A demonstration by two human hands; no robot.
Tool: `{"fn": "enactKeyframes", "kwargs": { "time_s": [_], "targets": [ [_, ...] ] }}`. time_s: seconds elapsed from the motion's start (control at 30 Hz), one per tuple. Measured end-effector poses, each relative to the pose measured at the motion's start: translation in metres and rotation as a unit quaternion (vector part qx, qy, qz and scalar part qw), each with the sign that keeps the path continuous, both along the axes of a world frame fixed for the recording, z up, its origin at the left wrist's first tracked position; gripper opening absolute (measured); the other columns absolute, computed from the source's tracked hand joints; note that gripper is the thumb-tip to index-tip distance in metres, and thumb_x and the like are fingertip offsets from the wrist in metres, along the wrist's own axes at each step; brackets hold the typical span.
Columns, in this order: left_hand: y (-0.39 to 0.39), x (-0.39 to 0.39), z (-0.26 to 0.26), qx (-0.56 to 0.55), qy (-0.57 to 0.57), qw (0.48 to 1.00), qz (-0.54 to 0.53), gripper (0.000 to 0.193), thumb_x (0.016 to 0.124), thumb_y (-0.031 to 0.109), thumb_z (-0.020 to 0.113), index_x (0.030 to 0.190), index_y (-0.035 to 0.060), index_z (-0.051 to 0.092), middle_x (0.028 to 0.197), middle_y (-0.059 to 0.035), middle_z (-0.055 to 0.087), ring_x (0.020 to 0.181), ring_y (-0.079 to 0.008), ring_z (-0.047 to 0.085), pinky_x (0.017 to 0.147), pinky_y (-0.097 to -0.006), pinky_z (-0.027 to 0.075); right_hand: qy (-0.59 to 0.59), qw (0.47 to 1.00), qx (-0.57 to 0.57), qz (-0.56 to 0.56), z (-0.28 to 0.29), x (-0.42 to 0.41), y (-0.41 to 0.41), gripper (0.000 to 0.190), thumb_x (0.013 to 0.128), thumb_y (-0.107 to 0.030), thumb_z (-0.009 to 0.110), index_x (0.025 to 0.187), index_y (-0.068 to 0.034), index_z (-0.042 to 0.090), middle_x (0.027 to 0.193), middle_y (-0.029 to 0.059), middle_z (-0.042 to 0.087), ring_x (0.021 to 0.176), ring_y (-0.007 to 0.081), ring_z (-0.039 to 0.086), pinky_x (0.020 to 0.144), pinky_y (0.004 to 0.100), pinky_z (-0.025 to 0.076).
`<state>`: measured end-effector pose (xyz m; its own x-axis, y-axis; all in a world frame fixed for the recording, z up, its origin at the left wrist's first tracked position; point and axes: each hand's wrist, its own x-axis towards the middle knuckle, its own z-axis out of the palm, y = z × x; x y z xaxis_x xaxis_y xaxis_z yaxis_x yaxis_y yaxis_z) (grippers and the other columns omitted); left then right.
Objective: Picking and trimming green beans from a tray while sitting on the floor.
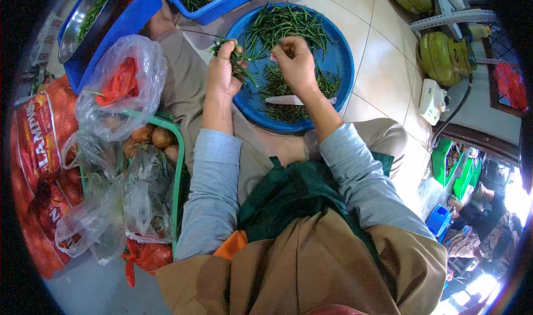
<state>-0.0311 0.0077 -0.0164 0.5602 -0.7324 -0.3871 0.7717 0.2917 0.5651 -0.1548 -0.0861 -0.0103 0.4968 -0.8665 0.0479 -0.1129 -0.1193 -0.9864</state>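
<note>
My left hand (225,67) is closed around a small bunch of green chillies (239,61) at the left rim of a round blue plastic tray (349,61). Over the tray's middle, my right hand (295,58) is slightly blurred, thumb and fingertips close together; a small pinkish bit shows by the thumb, and whether it is held I cannot tell. Long green chillies (287,25) are heaped in the tray's far part. Nearer to me lies a pile of small green and brown pieces, perhaps stems (287,113), with a knife (287,100) resting on it, its blade pointing left.
A blue crate of green chillies (204,13) stands beyond the tray. To my left are a steel bowl (75,52), plastic bags (145,190), a green-rimmed crate (181,169) with round brown produce and red net sacks (37,136). Green gas cylinders (443,58) stand right; a person (479,211) sits farther off.
</note>
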Motion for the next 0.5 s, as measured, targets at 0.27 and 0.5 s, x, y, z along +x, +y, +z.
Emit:
{"fn": "enactKeyframes", "kwargs": {
  "time_s": [0.27, 0.5],
  "targets": [
    [0.001, 0.004, 0.000, 0.000, -0.032, 0.999, 0.026, 0.009, 0.081, 0.015, 0.060, 0.085, 0.0072, 0.057, 0.080, -0.0045, 0.060, 0.052, -0.0077, 0.044, 0.045, -0.0223, 0.036, 0.276, 0.903, -0.317, 0.090, -0.037, 0.003, -0.010, 0.014, 0.075, -0.019, 0.059, 0.083, -0.011, 0.068, 0.089, 0.0112, 0.059, 0.090, 0.0311, 0.054, 0.078, 0.0407, 0.043],
    [-0.004, 0.001, 0.010, 0.060, -0.079, 0.994, 0.047, 0.010, 0.080, 0.017, 0.063, 0.086, 0.0090, 0.059, 0.071, 0.0005, 0.056, 0.050, -0.0061, 0.045, 0.042, -0.0215, 0.035, 0.476, 0.756, -0.422, 0.153, -0.051, 0.014, -0.019, 0.016, 0.078, -0.020, 0.054, 0.090, -0.015, 0.064, 0.102, 0.0082, 0.054, 0.102, 0.0278, 0.047, 0.084, 0.0408, 0.038]
  ]
}}
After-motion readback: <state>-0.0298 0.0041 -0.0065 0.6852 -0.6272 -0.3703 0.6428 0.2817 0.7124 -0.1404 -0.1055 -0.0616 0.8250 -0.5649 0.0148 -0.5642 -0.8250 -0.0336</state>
